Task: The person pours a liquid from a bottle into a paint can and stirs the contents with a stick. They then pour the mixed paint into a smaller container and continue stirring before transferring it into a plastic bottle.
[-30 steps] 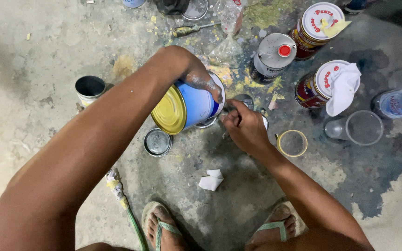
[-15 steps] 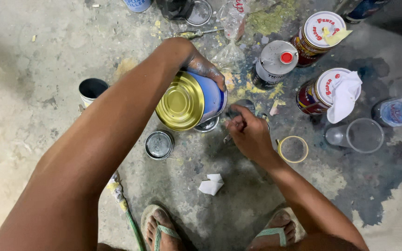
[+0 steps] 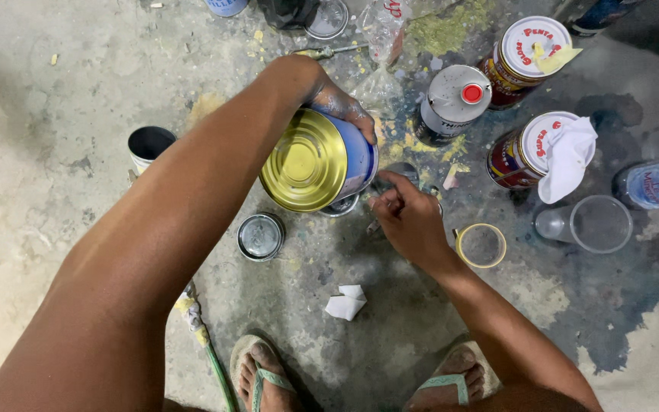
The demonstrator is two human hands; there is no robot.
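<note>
My left hand (image 3: 341, 103) grips a blue tin with a gold bottom (image 3: 316, 162) and holds it tipped on its side, mouth toward the right, above a small container (image 3: 342, 204) on the floor. My right hand (image 3: 407, 217) is closed around a thin stirring tool (image 3: 381, 185) right beside the tin's mouth. The tin hides most of the small container and whatever comes out of it.
On the stained concrete floor lie a round lid (image 3: 261, 236), a small open tin (image 3: 149, 144), a yellow ring lid (image 3: 481, 245), a clear plastic cup (image 3: 590, 223), crumpled paper (image 3: 345, 303), a thinner can (image 3: 453, 104), two white-lidded tins (image 3: 535, 149), a bottle (image 3: 656, 185) and a brush handle (image 3: 206, 343). My sandalled feet (image 3: 262, 375) are below.
My left hand has tipped the blue tin further, so its gold bottom now faces me more fully. My right hand has stayed beside its mouth.
</note>
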